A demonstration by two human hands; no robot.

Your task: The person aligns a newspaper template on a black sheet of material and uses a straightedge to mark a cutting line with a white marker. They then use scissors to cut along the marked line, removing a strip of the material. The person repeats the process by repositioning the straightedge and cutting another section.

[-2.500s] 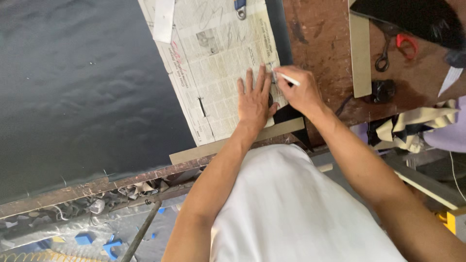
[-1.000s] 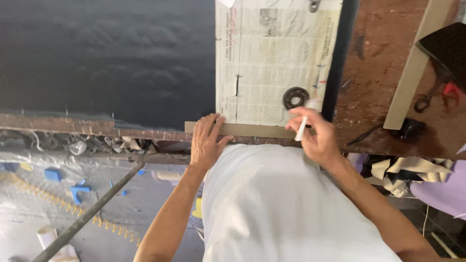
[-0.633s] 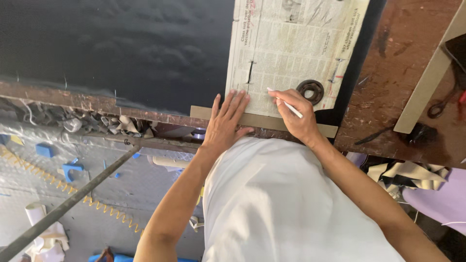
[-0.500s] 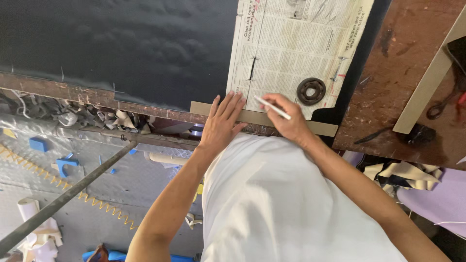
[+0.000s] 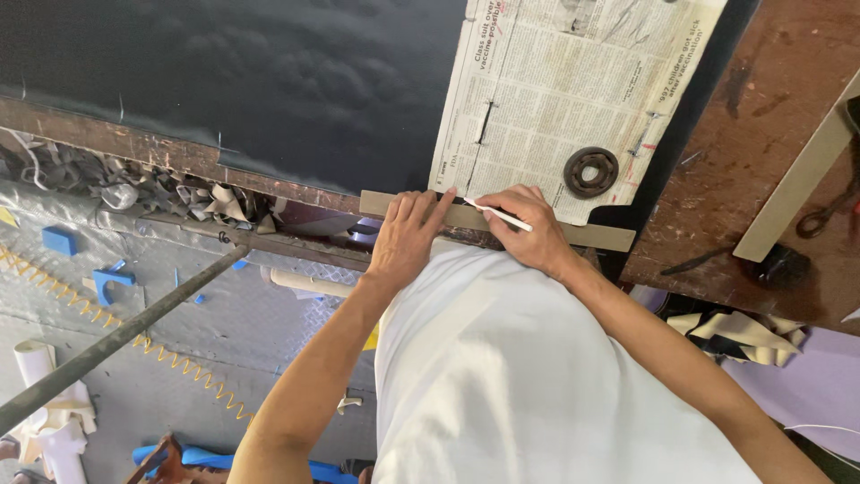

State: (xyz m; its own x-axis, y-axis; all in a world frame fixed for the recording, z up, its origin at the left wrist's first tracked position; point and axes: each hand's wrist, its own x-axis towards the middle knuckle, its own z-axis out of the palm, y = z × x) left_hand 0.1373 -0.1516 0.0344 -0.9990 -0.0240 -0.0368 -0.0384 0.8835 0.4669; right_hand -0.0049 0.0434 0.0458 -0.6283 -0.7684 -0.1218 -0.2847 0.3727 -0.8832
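Left hand (image 5: 408, 235): fingers flat, pressing the tan straightedge (image 5: 502, 220) at frame centre.
Right hand (image 5: 528, 229): pinching a white marker (image 5: 498, 215), tip at the newspaper pattern (image 5: 573, 90)'s lower-left corner.
Progress: marking seemingly just starting; no line visible.

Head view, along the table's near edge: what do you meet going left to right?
Fabric scraps → left hand → white marker → right hand → metal ring → wooden strip → scissors.
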